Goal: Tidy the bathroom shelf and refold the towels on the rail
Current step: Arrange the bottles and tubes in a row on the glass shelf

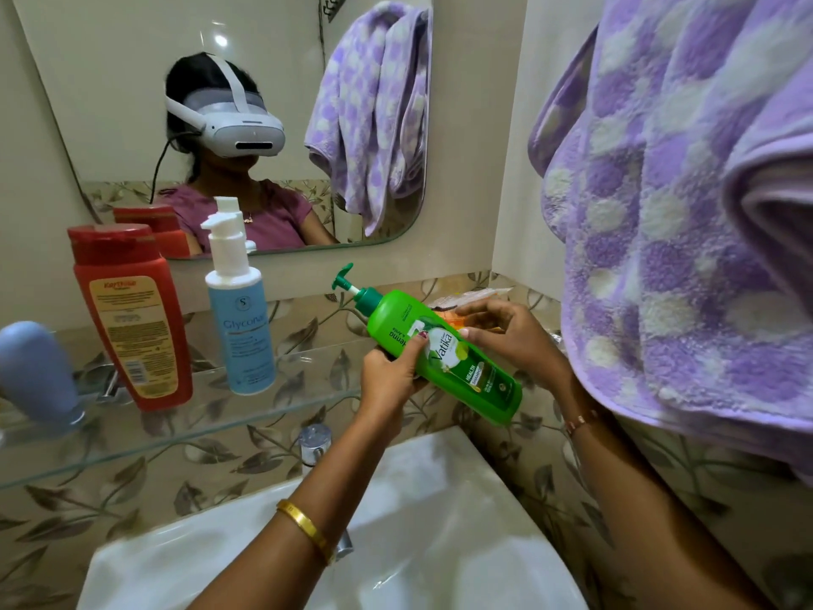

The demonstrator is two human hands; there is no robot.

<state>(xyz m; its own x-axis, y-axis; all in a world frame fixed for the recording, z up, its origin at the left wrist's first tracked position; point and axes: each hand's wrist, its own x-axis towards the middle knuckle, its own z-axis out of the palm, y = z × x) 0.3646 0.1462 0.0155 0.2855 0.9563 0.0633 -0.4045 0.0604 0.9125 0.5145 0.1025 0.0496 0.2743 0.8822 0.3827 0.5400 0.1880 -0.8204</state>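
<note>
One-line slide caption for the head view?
Both hands, left and right, hold a tilted green shampoo bottle beside the glass shelf.

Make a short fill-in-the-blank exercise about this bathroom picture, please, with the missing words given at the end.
1. Both hands hold the ____ pump bottle tilted above the sink.
2. The red bottle stands on the glass ____ beside the blue-and-white pump bottle.
3. The towel hanging at the right is purple and ____.
4. The left hand wears a ____ bangle at its wrist.

Missing words: green; shelf; white; gold
</note>
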